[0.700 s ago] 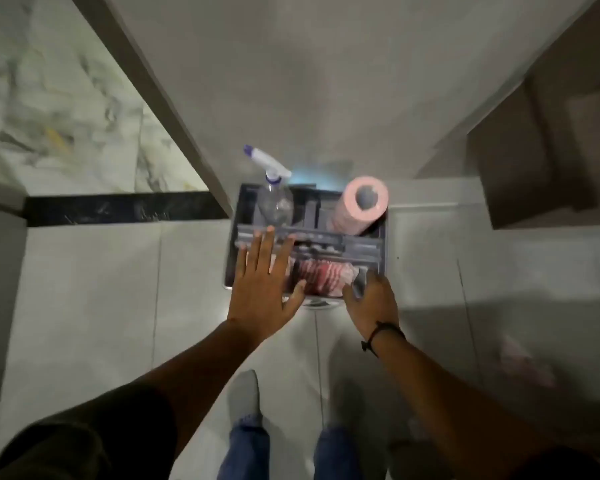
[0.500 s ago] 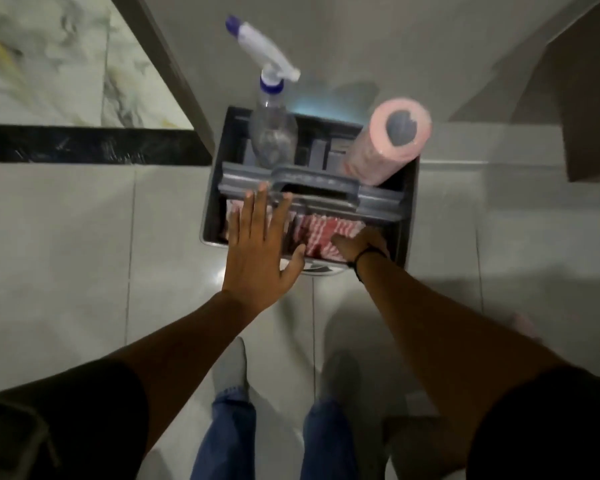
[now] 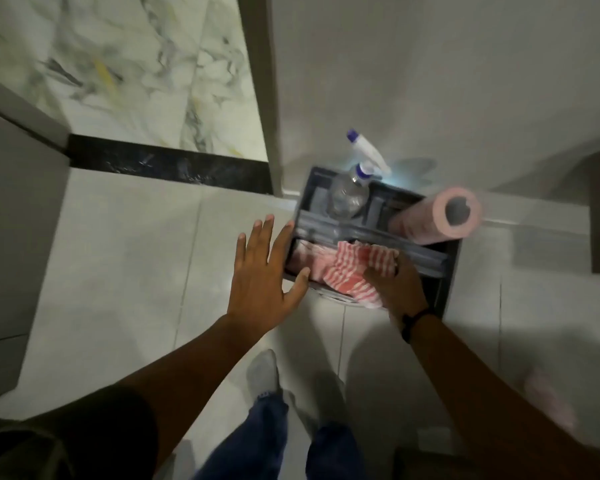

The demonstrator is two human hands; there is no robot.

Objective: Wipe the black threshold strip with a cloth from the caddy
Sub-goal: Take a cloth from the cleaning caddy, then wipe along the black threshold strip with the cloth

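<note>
A grey caddy (image 3: 449,271) stands on the floor against the wall. Its near compartment holds a red-and-white striped cloth (image 3: 350,268). My right hand (image 3: 399,285) is closed on that cloth, which is bunched up and partly lifted over the caddy's near rim. My left hand (image 3: 264,268) is flat with fingers spread, resting by the caddy's left edge and holding nothing. The black threshold strip (image 3: 167,168) runs across the doorway to the left of the caddy, between the marble floor and the pale tiles.
A spray bottle (image 3: 352,188) and a pink paper roll (image 3: 440,216) stand in the caddy's far compartments. A door frame (image 3: 257,91) rises just left of the caddy. My feet and jeans (image 3: 264,379) are below, on pale floor tiles.
My right hand has gripped the striped cloth and pulled it up toward the caddy's near rim. My left hand slid off the caddy to its left edge. The view swung right.
</note>
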